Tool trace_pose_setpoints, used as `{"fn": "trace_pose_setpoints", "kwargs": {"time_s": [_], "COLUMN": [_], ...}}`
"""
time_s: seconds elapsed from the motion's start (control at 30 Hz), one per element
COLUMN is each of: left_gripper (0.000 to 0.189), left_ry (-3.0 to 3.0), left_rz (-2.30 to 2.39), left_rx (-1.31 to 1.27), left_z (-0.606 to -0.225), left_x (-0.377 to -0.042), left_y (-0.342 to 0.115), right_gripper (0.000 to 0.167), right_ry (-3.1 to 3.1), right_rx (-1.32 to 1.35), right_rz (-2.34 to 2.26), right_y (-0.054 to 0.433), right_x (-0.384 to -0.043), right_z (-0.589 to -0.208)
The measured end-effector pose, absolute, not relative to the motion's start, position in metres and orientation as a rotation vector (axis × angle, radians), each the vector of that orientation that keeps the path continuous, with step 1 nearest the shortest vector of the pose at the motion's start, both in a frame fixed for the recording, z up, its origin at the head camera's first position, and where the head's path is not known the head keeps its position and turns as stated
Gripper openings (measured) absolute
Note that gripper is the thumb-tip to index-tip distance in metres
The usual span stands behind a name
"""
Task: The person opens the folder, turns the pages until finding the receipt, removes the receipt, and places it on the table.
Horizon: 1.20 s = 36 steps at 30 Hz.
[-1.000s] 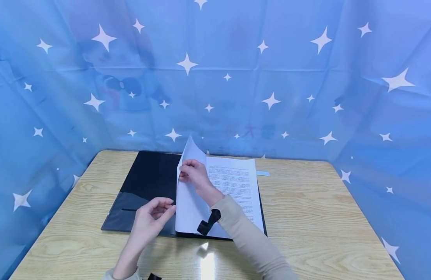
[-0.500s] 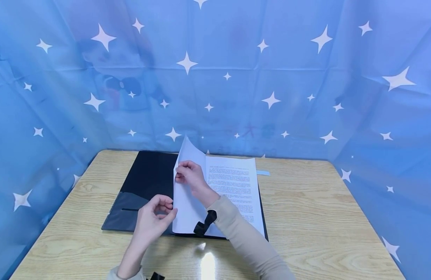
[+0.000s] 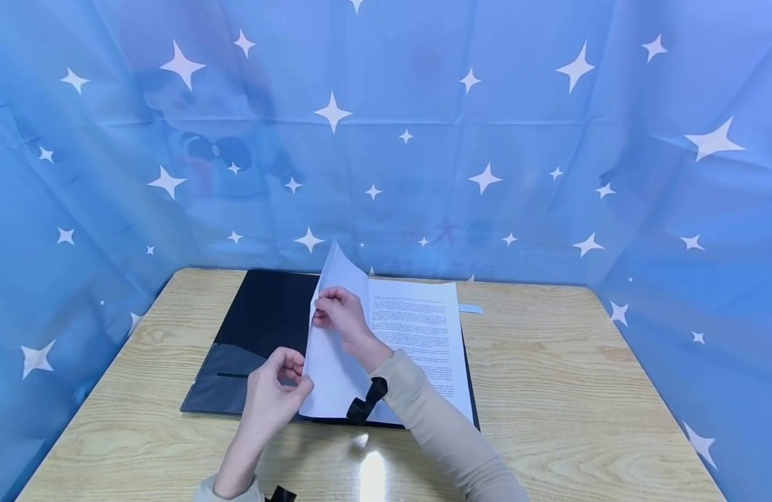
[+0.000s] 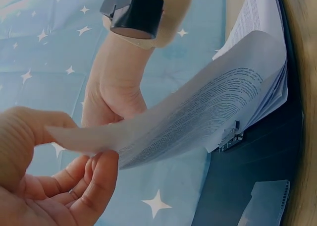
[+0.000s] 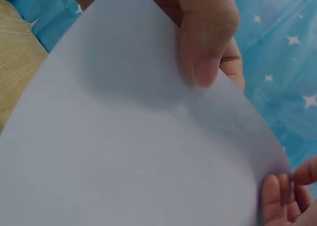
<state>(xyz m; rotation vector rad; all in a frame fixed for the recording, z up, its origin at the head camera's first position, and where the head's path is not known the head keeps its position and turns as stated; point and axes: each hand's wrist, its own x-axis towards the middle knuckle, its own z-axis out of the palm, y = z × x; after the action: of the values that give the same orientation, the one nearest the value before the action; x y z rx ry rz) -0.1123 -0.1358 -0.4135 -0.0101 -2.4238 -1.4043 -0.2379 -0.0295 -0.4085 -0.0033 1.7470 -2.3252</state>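
Head view: two hands on one lifted sheet

One lifted sheet [image 3: 332, 373] curves up over the printed pages [image 3: 411, 328] in the right half of an open black folder [image 3: 275, 307], on a wooden table [image 3: 549, 369]. The right hand [image 3: 344, 317] pinches the sheet's free edge high up; the left hand [image 3: 275, 390], fingers curled, pinches the same edge lower down. A metal clip [image 4: 231, 137] shows by the pages in the left wrist view.

Thin paper like this should be light and limp, easy to crease or tear. The free edge suits a soft pinch at two separate spots; a hard tug could rip it.
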Motion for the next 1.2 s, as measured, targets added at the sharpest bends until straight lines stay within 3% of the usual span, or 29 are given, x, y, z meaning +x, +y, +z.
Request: {"fn": "trace_pose_setpoints", "kwargs": {"time_s": [0.67, 1.07, 1.2], "left_gripper": [0.016, 0.013, 0.013], "left_ry": [-2.404, -2.441, -2.479], "left_rz": [-1.265, -1.222, -1.207], "left_rx": [0.076, 0.147, 0.202], "left_z": [-0.423, -0.429, -0.435], "left_x": [-0.120, -0.129, -0.134], "left_y": [-0.146, -0.171, -0.179], "right_gripper": [0.007, 0.004, 0.010], "right_ry": [1.756, 1.764, 1.801], "right_rx": [-0.061, -0.066, -0.064], "right_rz": [-2.386, -2.336, -2.308], "right_y": [-0.023, 0.004, 0.014], "right_x": [-0.237, -0.239, -0.241], "right_z": [-0.407, -0.416, -0.421]}}
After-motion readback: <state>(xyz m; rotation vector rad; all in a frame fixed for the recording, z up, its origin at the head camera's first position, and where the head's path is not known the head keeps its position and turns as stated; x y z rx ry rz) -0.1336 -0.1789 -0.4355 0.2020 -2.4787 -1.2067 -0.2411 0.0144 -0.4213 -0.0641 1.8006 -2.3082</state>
